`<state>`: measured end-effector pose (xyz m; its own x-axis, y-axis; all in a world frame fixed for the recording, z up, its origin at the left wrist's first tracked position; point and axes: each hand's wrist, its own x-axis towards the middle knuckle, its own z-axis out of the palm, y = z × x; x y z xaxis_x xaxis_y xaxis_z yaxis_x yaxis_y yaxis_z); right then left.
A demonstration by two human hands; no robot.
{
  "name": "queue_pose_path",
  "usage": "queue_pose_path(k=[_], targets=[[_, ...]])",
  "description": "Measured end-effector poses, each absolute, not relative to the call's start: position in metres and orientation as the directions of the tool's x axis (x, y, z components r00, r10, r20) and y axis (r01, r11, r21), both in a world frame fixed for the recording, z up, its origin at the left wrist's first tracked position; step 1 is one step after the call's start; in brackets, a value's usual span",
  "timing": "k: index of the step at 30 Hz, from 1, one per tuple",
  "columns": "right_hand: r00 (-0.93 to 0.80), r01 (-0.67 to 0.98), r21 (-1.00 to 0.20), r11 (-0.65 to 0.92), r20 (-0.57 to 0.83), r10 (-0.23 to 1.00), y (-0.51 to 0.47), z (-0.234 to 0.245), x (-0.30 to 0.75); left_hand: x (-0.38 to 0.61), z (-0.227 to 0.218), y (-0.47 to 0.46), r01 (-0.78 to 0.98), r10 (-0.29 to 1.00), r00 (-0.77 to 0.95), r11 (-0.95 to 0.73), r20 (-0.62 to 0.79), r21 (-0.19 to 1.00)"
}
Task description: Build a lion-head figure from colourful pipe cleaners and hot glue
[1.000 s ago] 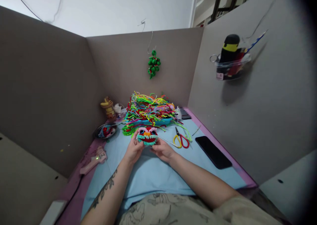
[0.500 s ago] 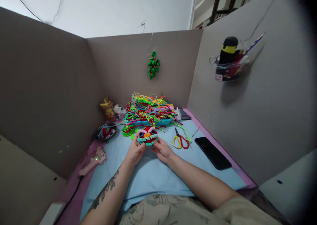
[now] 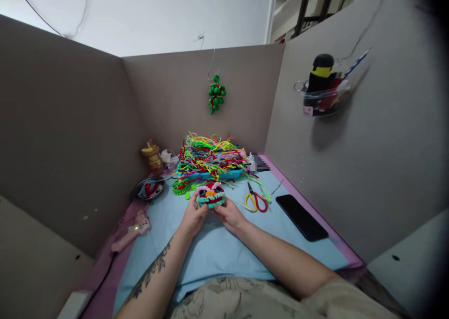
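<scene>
Between my two hands is a fuzzy pipe-cleaner animal head (image 3: 211,196), red with pink brows, blue eyes, an orange nose and a teal fringe along its mouth. My left hand (image 3: 194,215) grips its left side, thumb at the lower edge. On the other side my right hand (image 3: 229,213) is closed on the lower right edge. Just behind and to the left lies a similar green pipe-cleaner head (image 3: 181,187). Scissors (image 3: 256,201) with one yellow and one red handle rest to the right of my right hand.
A blue tray (image 3: 229,174) heaped with coloured pipe cleaners (image 3: 210,153) stands at the back. At left are a metal bowl (image 3: 149,188) and a pink glue gun (image 3: 135,230) with a cord. A black phone (image 3: 301,217) lies at right. Grey panels (image 3: 196,90) enclose the table.
The animal head has tilted slightly, so more of its mouth and teal lower fringe shows. Both hands keep their hold, and the view has shifted a little.
</scene>
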<state>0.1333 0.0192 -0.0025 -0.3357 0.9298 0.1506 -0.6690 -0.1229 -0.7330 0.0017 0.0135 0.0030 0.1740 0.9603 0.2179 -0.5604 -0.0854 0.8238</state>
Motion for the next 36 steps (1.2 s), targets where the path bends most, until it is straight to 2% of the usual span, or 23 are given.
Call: queue_pose_path(k=[10,17,23,28,36], targets=[[-0.303,-0.652,-0.737,-0.178,0.038,0.952,0.02,-0.007,0.132,0.002,0.001,0.015,-0.595,0.974,0.128,-0.076,0.188,0.8],[-0.357,-0.633,-0.751,-0.188,0.068,0.932,0.031,-0.008,0.144,-0.007,0.001,0.019,-0.661,0.985,0.086,-0.056,0.151,0.748],[-0.337,-0.688,-0.686,-0.234,0.017,0.941,0.032,-0.009,0.146,-0.005,0.002,0.016,-0.61,0.976,0.147,-0.038,0.161,0.791],[-0.3,-0.714,-0.67,-0.205,0.028,0.954,0.029,-0.006,0.144,0.0,0.005,0.013,-0.596,0.964,0.172,-0.062,0.202,0.801],[-0.33,-0.701,-0.687,-0.192,0.073,0.941,0.025,-0.001,0.143,-0.002,0.002,0.016,-0.596,0.976,0.111,-0.086,0.188,0.798]])
